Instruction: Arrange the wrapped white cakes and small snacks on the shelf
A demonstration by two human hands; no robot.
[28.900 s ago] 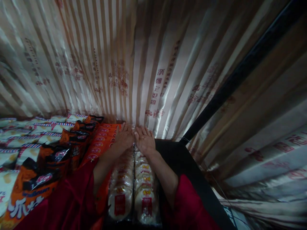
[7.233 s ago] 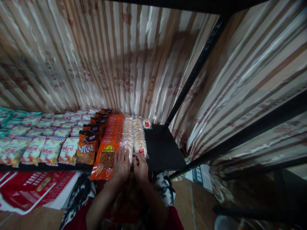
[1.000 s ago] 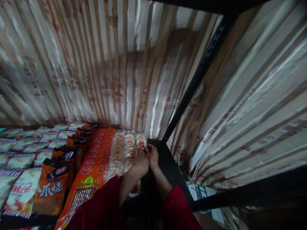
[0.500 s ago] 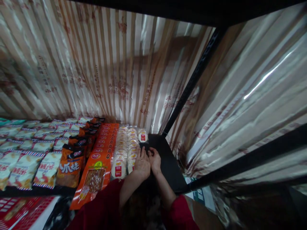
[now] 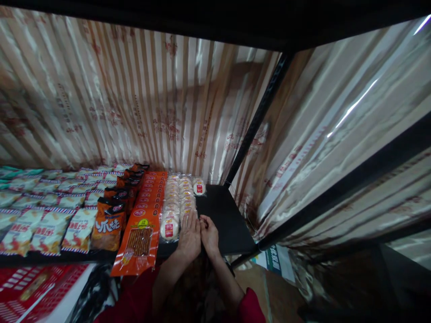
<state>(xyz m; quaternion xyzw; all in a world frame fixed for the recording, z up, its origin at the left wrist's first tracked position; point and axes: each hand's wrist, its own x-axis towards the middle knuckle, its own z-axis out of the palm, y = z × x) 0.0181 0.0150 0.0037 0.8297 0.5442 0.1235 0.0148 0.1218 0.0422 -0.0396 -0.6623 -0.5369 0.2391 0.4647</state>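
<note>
As left hand [image 5: 189,237] reaches palm-down, fingers straight, at near end of right cracker row [image 5: 187,197], right hand [image 5: 209,235] sits just beside, fingers curled; cannot tell if gripping. Just left of hands: left cracker row [image 5: 170,225]. Beyond hands: lone cracker [image 5: 199,187]. Farther left: orange packs [image 5: 138,242], white bags [image 5: 79,229]. Right: shelf [image 5: 230,222].

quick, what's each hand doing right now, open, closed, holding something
Left hand: open, fingers straight, over the front of a row of round packets.
Right hand: fingers curled, beside the left; can't tell whether it's closed on anything.
</note>
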